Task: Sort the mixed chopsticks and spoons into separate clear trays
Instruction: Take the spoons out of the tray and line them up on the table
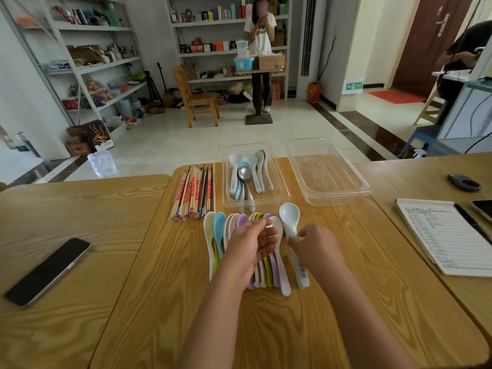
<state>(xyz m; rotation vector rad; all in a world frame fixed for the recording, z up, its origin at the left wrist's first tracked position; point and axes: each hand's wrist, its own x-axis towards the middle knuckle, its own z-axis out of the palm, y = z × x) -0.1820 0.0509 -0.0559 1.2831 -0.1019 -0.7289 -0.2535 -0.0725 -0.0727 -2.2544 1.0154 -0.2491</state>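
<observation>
The right hand (316, 246) pinches the neck of a pale spoon (289, 215), its bowl pointing toward the far edge of the desk (159, 302). Just beside it, the left hand (250, 246) hangs with loosely bent fingers, gripping nothing, over a row of coloured spoons (218, 233) lying side by side mid-desk. At the far edge stands a clear tray (282, 179) holding several spoons. To its right is a second clear tray (330, 171), and the chopsticks (194, 193) lie to its left. A phone (50, 270) lies on the neighbouring desk to the left, and a notepad (442, 235) to the right.
</observation>
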